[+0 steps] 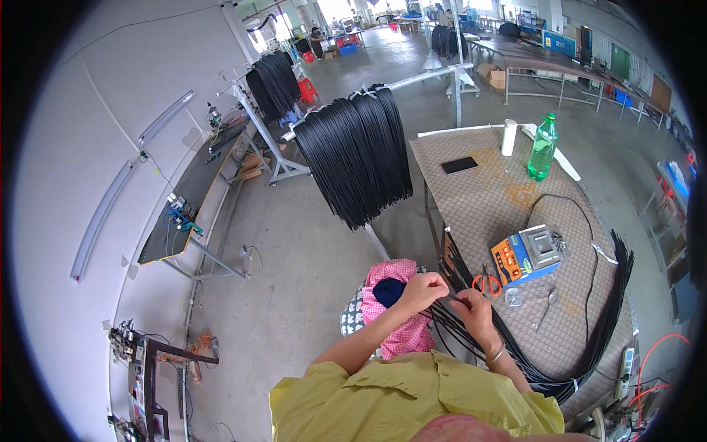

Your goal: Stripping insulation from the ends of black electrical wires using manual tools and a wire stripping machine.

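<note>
My left hand (423, 292) and my right hand (476, 315) are close together at the table's near left edge, fingers pinched. A thin black cable (451, 295) shows between the fingertips; its exact end is too small to make out. Below and beside my hands runs a bundle of long black cables (615, 309), curving around the table's near and right side. Just past my right hand lie orange-handled scissors (487, 283). A blue and orange solder pot (527, 255) stands beyond them. Under my left hand are pink checked cloth (400, 272) and a dark blue cloth (388, 292).
On the patterned table (479, 199) are a phone (459, 166), a white cylinder (509, 138), a green bottle (543, 147), a small clear dish (513, 297) and a spoon (552, 297). Black cables (357, 155) hang on a metal rack ahead. A workbench (184, 199) lines the left wall.
</note>
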